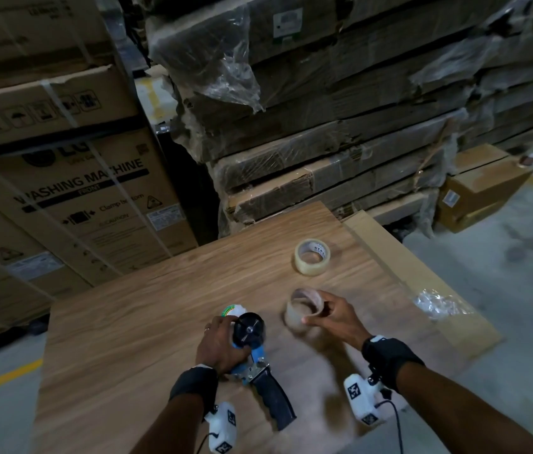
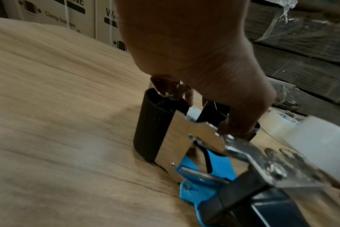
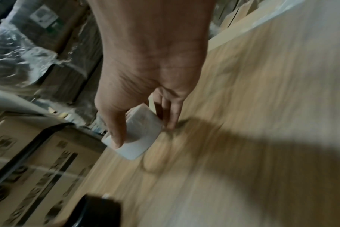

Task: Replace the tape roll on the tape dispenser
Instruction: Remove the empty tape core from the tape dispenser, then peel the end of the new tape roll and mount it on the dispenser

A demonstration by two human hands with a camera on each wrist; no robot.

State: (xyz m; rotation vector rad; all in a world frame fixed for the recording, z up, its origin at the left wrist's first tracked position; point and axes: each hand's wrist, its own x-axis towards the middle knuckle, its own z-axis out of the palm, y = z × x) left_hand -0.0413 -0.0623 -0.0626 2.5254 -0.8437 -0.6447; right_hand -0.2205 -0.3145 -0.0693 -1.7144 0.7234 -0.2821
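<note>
A blue tape dispenser (image 1: pixel 252 358) with a black handle (image 1: pixel 275 403) lies on its side on the wooden table (image 1: pixel 160 306); its black hub (image 1: pixel 248 329) faces up and carries no roll. My left hand (image 1: pixel 217 345) grips the dispenser's frame (image 2: pixel 186 138) beside the black roller (image 2: pixel 155 126). My right hand (image 1: pixel 330 317) pinches a bare cardboard core (image 1: pixel 302 309), thumb outside and fingers inside, just above the table; the core (image 3: pixel 140 133) looks pale and blurred. A full roll of clear tape (image 1: pixel 312 257) lies flat farther back.
Crumpled clear plastic (image 1: pixel 438 304) lies near the table's right edge. Stacked washing-machine cartons (image 1: pixel 78 191) stand to the left and wrapped flat cardboard (image 1: pixel 340 126) behind the table. A small box (image 1: pixel 481 188) sits on the floor at right.
</note>
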